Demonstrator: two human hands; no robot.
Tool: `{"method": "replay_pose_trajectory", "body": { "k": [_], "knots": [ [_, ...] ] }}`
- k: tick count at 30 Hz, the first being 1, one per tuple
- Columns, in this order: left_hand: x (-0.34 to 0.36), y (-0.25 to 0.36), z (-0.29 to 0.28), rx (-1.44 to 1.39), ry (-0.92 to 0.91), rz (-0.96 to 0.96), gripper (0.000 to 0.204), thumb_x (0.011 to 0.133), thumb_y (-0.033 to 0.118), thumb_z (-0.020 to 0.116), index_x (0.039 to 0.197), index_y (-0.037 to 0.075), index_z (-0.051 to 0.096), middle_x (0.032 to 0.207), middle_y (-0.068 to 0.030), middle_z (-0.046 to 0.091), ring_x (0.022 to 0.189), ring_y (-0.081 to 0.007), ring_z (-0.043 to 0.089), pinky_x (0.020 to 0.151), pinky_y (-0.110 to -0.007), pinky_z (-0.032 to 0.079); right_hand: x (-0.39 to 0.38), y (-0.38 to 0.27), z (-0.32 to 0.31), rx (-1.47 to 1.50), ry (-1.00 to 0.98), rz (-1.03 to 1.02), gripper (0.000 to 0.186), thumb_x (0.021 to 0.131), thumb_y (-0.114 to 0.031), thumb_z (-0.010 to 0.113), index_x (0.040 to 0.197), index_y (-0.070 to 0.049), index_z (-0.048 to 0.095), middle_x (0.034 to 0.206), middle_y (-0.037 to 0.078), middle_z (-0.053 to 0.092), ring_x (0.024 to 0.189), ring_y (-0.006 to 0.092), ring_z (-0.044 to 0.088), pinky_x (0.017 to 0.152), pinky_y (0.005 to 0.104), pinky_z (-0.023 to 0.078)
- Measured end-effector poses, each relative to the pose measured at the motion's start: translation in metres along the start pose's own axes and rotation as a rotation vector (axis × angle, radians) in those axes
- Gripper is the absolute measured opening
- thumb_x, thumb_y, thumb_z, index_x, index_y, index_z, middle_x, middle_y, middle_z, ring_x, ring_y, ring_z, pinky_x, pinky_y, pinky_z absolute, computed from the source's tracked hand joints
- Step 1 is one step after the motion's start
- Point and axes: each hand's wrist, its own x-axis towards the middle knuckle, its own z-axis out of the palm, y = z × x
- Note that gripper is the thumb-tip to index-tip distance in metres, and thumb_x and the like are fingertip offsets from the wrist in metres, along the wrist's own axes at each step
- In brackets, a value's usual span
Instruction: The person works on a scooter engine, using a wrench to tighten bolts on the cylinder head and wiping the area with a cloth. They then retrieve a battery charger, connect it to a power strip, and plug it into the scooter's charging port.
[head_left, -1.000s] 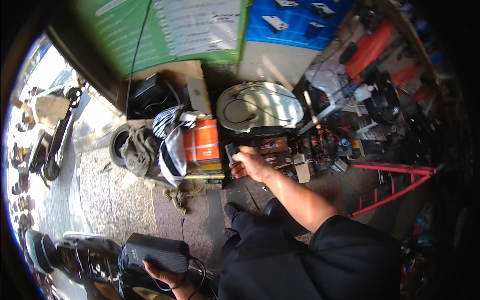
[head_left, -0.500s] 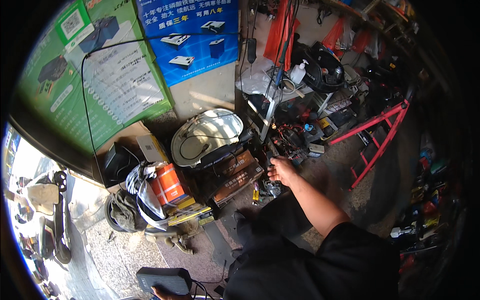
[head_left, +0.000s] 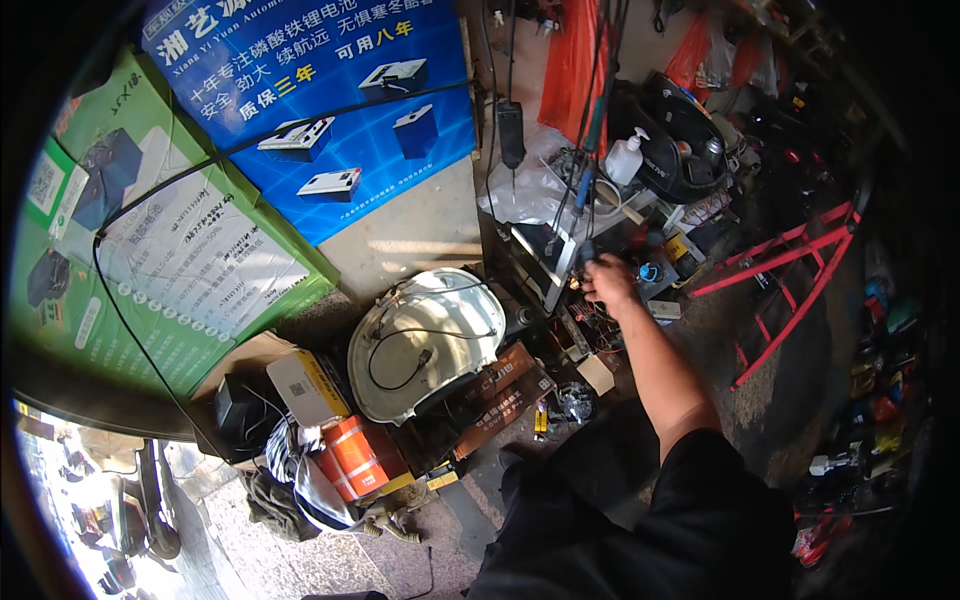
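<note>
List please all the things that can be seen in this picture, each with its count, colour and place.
posters: two, one blue and one green, on the wall at upper left
shell-shaped cover: one, white, with a black cable across it, centre
can: one, orange, lower left of centre
cardboard box: one, tan with yellow edge, left of the cover
plastic bottle: one, white, on the cluttered bench at top
metal frame: one, red, on the floor at right
plastic bags: orange-red, hanging at top
right hand: one, reaching among small parts at the bench edge; grip unclear
left hand: not in view
</note>
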Motion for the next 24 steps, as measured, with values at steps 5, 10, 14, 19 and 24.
{"method": "replay_pose_trajectory", "body": {
  "k": [5,10,14,19,24],
  "knots": [
    [0.013,0.001,0.039,0.036,0.052,0.001,0.066,0.087,0.05,0.06,0.139,0.012,0.046,0.134,-0.0141,0.05,0.118,-0.0345,0.051,0.1,-0.053,0.044,0.091,-0.037,-0.032,-0.072,0.236,0.074,0.02,0.094,-0.021,0.062,0.11,-0.012,0.056,0.082,0.001,0.06,0.065,0.0134,0.059,0.056,0.0346,0.054],
    [0.019,-0.001,0.068,0.069,0.093,0.007,0.063,0.087,0.049,0.06,0.136,0.011,0.048,0.131,-0.0135,0.053,0.115,-0.0331,0.053,0.1,-0.052,0.045,0.152,-0.077,-0.023,-0.231,0.285,-0.1,0.049,0.088,-0.023,0.069,0.133,-0.011,0.057,0.115,0.009,0.066,0.096,0.0251,0.065,0.063,0.0369,0.057],
    [0.022,-0.001,0.079,0.089,0.116,0.018,0.061,0.087,0.049,0.061,0.133,0.011,0.05,0.128,-0.0129,0.055,0.112,-0.0321,0.055,0.099,-0.051,0.046,0.166,-0.078,-0.014,-0.302,0.259,-0.118,0.04,0.087,-0.018,0.061,0.125,-0.007,0.062,0.114,0.012,0.067,0.097,0.0232,0.064,0.07,0.0368,0.053],
    [0.026,0.002,0.081,0.083,0.134,0.018,0.058,0.088,0.049,0.061,0.13,0.01,0.053,0.125,-0.0123,0.058,0.109,-0.0308,0.057,0.098,-0.049,0.046,0.19,0.0,-0.033,-0.232,0.342,-0.032,0.029,0.088,-0.018,0.056,0.113,-0.008,0.068,0.112,0.017,0.068,0.104,0.0297,0.065,0.086,0.04,0.05],
    [0.028,0.015,0.047,-0.031,0.2,0.027,0.056,0.088,0.048,0.062,0.127,0.01,0.056,0.121,-0.0116,0.06,0.105,-0.0295,0.06,0.097,-0.048,0.047,0.167,0.097,-0.06,0.061,0.165,0.063,0.026,0.089,-0.022,0.065,0.114,-0.019,0.06,0.088,0.004,0.059,0.078,0.019,0.062,0.064,0.0374,0.053]
  ]
}}
